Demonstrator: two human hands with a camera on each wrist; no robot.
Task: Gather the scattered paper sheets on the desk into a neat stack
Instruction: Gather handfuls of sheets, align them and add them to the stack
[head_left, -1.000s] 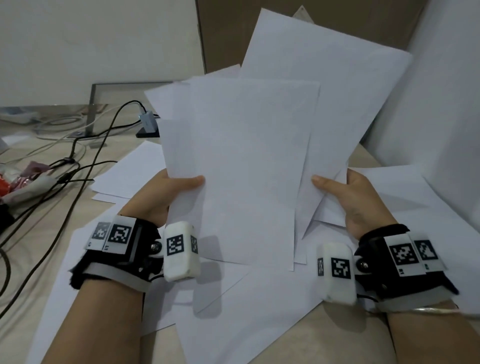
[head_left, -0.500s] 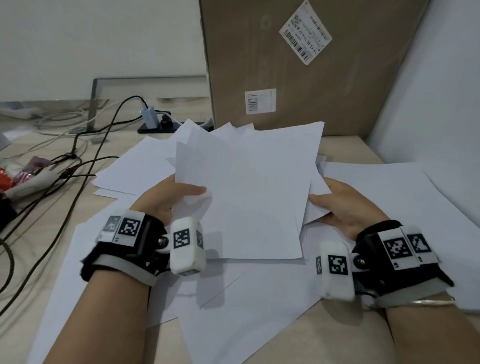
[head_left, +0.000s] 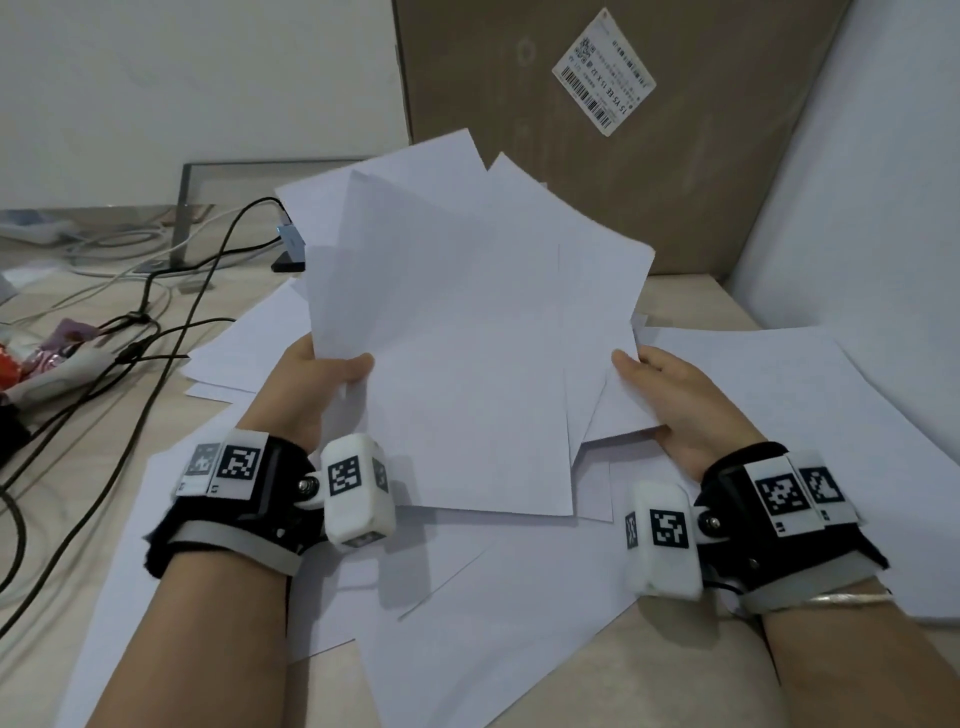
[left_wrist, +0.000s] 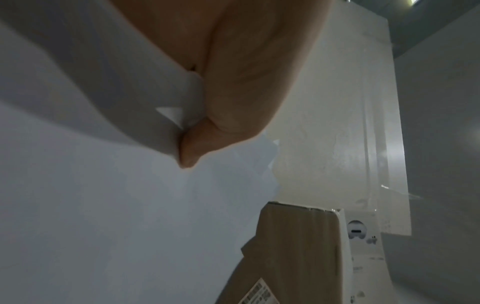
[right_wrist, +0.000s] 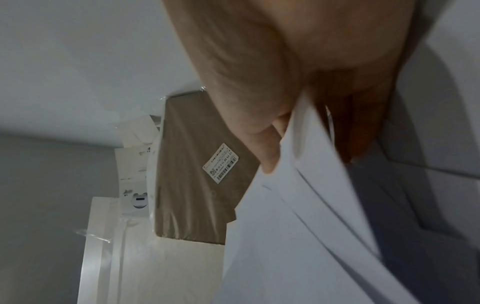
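A fanned bundle of white paper sheets (head_left: 457, 332) is held tilted up above the desk, its corners out of line. My left hand (head_left: 322, 384) grips its left edge, thumb on top; the left wrist view shows that thumb (left_wrist: 189, 152) pressed on the bundle (left_wrist: 103, 205). My right hand (head_left: 670, 395) grips the right edge, and in the right wrist view the sheets (right_wrist: 298, 226) sit between its thumb and fingers. More loose sheets (head_left: 467, 613) lie spread on the desk under the bundle, and a large one (head_left: 810, 415) lies at the right.
A brown cardboard box (head_left: 623, 104) with a white label stands against the back. Black cables (head_left: 156, 332) run over the desk at the left, near a crumpled wrapper (head_left: 47, 358). A white panel (head_left: 872, 182) leans at the right. A metal frame (head_left: 187, 208) stands at back left.
The bundle dropped toward the desk half a second ago and now is raised and tilted up again. Both hands kept their grip on its edges.
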